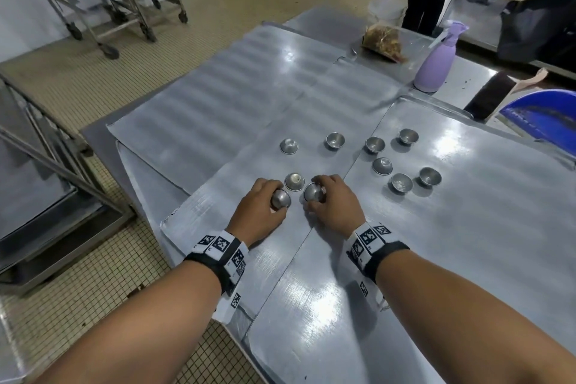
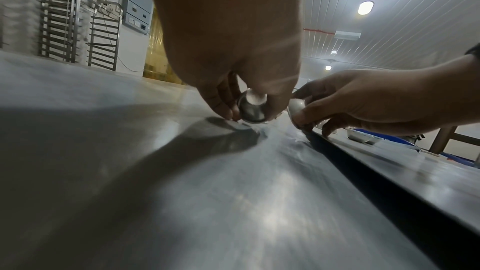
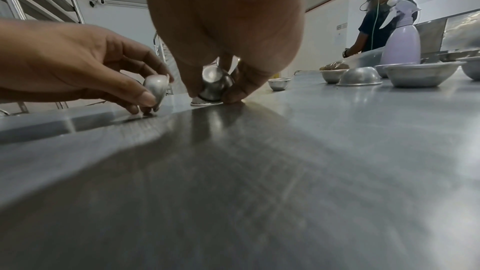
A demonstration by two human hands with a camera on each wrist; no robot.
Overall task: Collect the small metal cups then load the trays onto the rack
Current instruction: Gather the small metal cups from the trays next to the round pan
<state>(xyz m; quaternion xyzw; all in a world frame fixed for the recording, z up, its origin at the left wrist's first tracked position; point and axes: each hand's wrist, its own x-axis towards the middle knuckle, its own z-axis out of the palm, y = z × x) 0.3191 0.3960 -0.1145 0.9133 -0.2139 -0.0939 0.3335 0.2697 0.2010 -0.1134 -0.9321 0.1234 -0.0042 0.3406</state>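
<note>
Small dull-silver metal cups [image 1: 382, 165] on trays [image 1: 467, 196], one pinched in each hand's curled fingers [image 1: 324, 181].

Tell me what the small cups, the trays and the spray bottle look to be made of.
Small cups: thin bare metal, likely aluminium or steel; dull grey sheen with highlights.
Trays: sheet metal, brushed finish; streaky reflections.
Spray bottle: probably plastic; matte lilac, no metallic glint.

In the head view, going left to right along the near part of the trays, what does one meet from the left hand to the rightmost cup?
Left hand gripping a cup → free upside-down cup → right hand gripping a cup → cup → rightmost cup.
</note>
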